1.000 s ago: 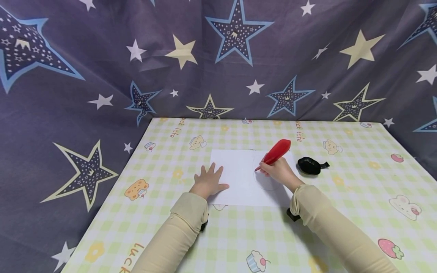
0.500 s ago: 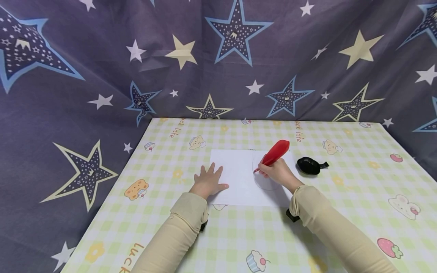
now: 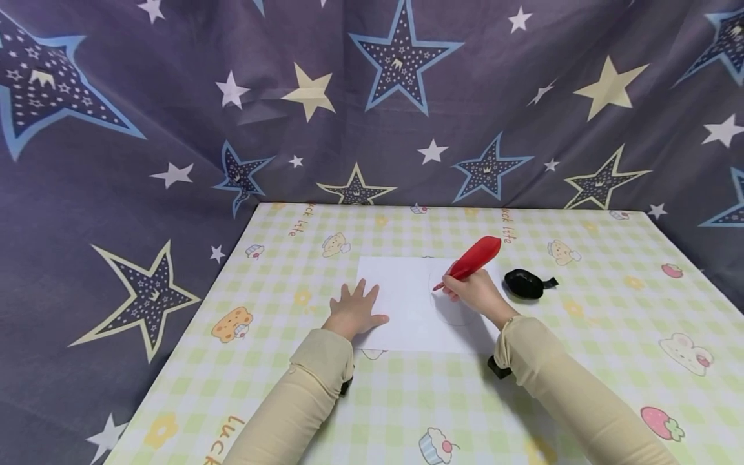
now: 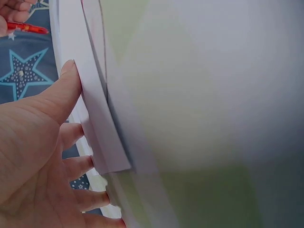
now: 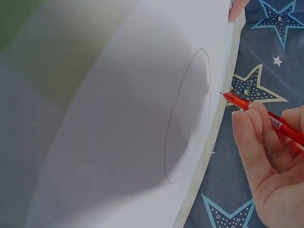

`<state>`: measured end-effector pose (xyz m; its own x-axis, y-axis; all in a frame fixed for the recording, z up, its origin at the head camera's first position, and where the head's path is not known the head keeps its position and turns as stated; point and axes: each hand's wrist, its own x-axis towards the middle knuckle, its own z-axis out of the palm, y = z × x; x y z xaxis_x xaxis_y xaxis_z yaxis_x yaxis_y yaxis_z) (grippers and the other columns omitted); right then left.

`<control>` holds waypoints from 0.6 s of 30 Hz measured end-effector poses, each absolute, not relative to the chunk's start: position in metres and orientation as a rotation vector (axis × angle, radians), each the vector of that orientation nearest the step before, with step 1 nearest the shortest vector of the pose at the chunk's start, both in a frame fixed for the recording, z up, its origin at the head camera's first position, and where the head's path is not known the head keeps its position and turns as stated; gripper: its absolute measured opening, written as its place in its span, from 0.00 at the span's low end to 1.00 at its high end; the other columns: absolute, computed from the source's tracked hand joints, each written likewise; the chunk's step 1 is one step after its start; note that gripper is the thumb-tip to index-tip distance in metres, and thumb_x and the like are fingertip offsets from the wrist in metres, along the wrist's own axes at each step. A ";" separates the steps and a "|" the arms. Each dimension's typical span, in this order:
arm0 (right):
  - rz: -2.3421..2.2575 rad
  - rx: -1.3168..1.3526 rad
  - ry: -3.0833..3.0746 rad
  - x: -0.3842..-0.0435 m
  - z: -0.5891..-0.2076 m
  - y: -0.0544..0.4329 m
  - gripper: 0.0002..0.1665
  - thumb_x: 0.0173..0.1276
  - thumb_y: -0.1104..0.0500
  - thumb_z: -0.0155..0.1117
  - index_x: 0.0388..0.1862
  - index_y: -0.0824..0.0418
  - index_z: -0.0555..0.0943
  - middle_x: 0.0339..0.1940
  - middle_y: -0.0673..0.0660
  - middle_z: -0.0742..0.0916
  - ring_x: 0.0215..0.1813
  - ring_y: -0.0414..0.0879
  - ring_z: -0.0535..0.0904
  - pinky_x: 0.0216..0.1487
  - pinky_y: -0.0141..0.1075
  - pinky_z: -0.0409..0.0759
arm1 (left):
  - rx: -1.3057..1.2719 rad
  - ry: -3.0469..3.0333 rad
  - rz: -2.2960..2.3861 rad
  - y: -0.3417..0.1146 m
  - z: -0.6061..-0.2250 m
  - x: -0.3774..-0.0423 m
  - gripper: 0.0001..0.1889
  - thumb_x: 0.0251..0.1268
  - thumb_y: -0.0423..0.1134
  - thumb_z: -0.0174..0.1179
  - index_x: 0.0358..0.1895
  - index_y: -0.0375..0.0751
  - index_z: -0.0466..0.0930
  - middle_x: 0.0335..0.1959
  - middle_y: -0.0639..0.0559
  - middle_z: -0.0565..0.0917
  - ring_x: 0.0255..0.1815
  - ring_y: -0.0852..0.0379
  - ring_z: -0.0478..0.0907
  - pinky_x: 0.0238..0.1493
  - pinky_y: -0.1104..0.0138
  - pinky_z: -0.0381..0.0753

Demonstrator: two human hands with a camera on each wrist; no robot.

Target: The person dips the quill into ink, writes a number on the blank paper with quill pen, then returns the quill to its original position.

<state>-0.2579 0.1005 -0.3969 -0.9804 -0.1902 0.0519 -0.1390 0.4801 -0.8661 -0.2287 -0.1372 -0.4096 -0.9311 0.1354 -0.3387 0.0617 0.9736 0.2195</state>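
A white sheet of paper (image 3: 407, 303) lies on the checked table (image 3: 279, 361), with a faint oval outline (image 5: 187, 114) drawn on its right half. My left hand (image 3: 353, 309) lies flat with spread fingers on the sheet's left edge (image 4: 97, 128). The right hand (image 3: 473, 290) grips a red feather-topped pen (image 3: 467, 261), its tip (image 5: 224, 95) at the oval's line on the paper. In the right wrist view the fingers (image 5: 266, 147) curl round the pen's barrel.
A black dish-like object (image 3: 525, 283) with a short handle sits on the table just right of the paper. Star-patterned dark cloth (image 3: 372, 97) hangs behind and along both sides of the table. Cartoon prints dot the tablecloth.
The pen tip has shifted slightly along the oval's left side. The left hand has stayed flat on the paper.
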 end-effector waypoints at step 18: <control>-1.545 -0.243 2.652 -0.258 -0.386 0.123 0.11 0.65 0.61 0.57 0.37 0.70 0.78 0.27 0.60 0.85 0.28 0.49 0.82 0.34 0.36 0.82 | 0.150 2.764 0.285 -0.136 -0.409 -0.228 0.39 0.63 0.60 0.50 0.73 0.48 0.50 0.73 0.43 0.45 0.69 0.32 0.39 0.61 0.38 0.48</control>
<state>-0.2581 0.1228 -0.3864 -0.9856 -0.1673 0.0253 -0.1045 0.4844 -0.8686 -0.2279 -0.1364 -0.4094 -0.9307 0.1395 -0.3380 0.0677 0.9741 0.2157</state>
